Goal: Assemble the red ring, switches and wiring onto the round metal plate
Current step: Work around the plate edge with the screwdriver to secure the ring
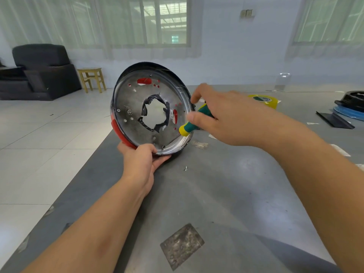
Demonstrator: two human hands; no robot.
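Plate (137,123): stiff, light metal (slick rim); my left hand (140,161) grips its lower edge, right hand (222,117) clasps screwdriver (194,124).

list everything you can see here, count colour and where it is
round metal plate: 1, silver with a ragged centre hole, held tilted on edge over the table's left side
red ring: 1, red, around the plate's outer rim, showing at lower left
screwdriver: 1, green handle with yellow end, at the plate's right rim
screw: 1, silver, loose on the table below the plate
tape roll: 1, yellow, far right of table
table: 1, grey, foreground
armchair: 1, black, far left
stool: 1, yellow wood, beside the armchair
left hand: grips the plate's bottom edge
right hand: holds the screwdriver
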